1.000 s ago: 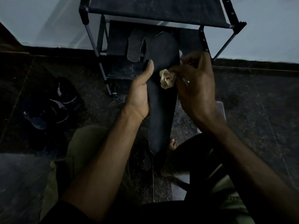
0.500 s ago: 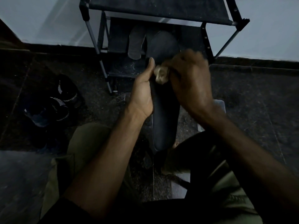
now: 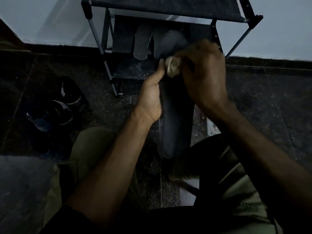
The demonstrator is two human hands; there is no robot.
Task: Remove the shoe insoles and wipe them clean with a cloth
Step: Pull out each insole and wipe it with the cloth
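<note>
1. A long dark insole (image 3: 175, 119) stands upright between a seated person's knees, gripped along its edge by the left hand (image 3: 151, 100).
2. The right hand (image 3: 204, 76) presses a balled pale cloth (image 3: 173, 65) against its upper part.
3. Behind: a black shoe rack (image 3: 168, 7), speckled dark floor (image 3: 263, 98), sneakers (image 3: 57, 105) left.

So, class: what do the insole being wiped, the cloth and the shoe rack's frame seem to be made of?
Insole: probably foam with a fabric face; matte dark surface, no shine, bends slightly in the left hand.
Cloth: soft woven or paper-like material, pale and crumpled into a wad in the right hand.
Rack frame: likely metal tubing with dark plastic joints; smooth grey gleam.
</note>
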